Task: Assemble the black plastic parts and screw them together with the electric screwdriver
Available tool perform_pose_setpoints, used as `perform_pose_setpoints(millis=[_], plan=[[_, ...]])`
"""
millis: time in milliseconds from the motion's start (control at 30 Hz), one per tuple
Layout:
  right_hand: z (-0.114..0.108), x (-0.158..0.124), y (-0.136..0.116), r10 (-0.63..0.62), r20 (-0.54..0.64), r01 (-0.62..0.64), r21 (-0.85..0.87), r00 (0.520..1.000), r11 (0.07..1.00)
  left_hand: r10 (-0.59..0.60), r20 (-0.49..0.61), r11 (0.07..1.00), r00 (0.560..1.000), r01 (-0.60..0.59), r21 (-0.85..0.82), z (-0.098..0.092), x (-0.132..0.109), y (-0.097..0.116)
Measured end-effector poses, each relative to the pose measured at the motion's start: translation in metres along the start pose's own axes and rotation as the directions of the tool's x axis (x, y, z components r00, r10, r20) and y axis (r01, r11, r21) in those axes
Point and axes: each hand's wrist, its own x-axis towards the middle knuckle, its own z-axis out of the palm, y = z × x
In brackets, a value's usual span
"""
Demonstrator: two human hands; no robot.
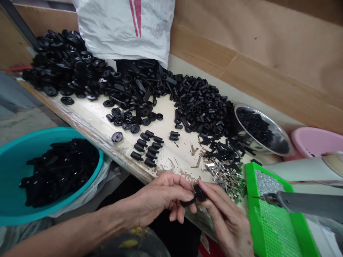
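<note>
Over the table's front edge, my left hand (166, 196) pinches a small dark plastic part (189, 202) between thumb and fingers. My right hand (227, 217) grips another black plastic piece (200, 192), and the two pieces meet between my fingertips. Fingers cover much of both, so I cannot tell whether they are joined. On the table beyond my hands, short black cylinders with thin pegs (151, 155) lie in two rows. A few more such cylinders (174, 135) lie to their right. Small metal clips (227, 175) are heaped just past my right hand.
Black round caps (117, 137) and a heap of black cylinders (200, 100) cover the back. A white sack (125, 32) stands behind. At left is a teal tub (100, 157); at right, a steel bowl (286, 148), green tray (250, 200), grey electric screwdriver (308, 204) and pink basin (318, 137).
</note>
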Motion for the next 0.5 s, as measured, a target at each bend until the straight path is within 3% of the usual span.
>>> perform_pose_setpoints(millis=[333,500], plan=[[-0.0001,0.0032,-0.0002,-0.008,0.058,0.005,0.052,0.998,0.999,-0.072,-0.079,0.991,0.994,0.080,0.107,0.0015,0.0060,0.0026],[-0.0049,0.0044,-0.0003,-0.014,0.090,0.005,0.092,0.996,0.996,-0.044,-0.067,0.985,0.997,0.054,0.161,0.0000,0.0089,0.0051]])
